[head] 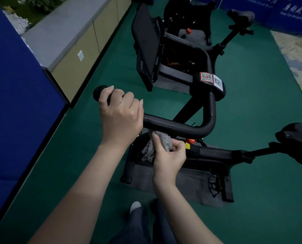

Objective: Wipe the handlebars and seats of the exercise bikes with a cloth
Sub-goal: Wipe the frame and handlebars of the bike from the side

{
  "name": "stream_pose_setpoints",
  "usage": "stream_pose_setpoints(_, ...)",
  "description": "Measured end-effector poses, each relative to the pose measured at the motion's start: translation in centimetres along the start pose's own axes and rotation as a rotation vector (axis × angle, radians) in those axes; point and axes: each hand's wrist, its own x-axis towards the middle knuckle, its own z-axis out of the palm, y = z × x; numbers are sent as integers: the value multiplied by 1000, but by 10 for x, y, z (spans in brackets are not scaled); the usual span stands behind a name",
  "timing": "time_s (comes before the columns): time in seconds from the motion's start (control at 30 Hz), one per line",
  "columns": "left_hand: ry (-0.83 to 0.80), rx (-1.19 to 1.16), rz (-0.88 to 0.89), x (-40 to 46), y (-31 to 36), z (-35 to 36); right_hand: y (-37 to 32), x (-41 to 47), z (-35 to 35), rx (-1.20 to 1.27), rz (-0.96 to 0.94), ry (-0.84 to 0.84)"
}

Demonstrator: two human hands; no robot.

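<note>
The near bike's black handlebar (pixel 178 126) curves across the middle of the head view. My left hand (pixel 120 115) grips its left end, just below the rounded tip. Under the bar, my right hand (pixel 169 155) pinches a grey cloth (pixel 161 140), bunched and touching the bar's underside, with a loose part hanging down. The near bike's black seat (pixel 298 141) sits at the right edge. A second bike stands behind, its seat (pixel 241 14) at the upper right and its dark screen (pixel 147 44) tilted up.
Green carpet (pixel 252 106) covers the floor. A blue partition (pixel 14 103) and a beige cabinet (pixel 72 50) run along the left. Each bike stands on a dark mat (pixel 173 187). Blue banners (pixel 291 13) close the far right. My legs and a shoe (pixel 135 206) are below.
</note>
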Motion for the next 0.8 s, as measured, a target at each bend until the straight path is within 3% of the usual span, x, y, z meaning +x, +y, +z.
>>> stream_pose_setpoints(0.17, 1, 9, 20, 0, -2, -1, 1, -2, 2, -73, -49, -46)
stream_pose_setpoints(0.4, -8, -3, 12, 0, -1, -1, -9, 20, -41, 14, -113, 143)
stream_pose_setpoints(0.63, -20, 3, 11, -1, -2, -1, -2, 19, -32, -134, -109, 12)
stream_pose_setpoints(0.8, -28, 0, -3, -1, 0, -2, -4, 37, -52, -14, -108, 109)
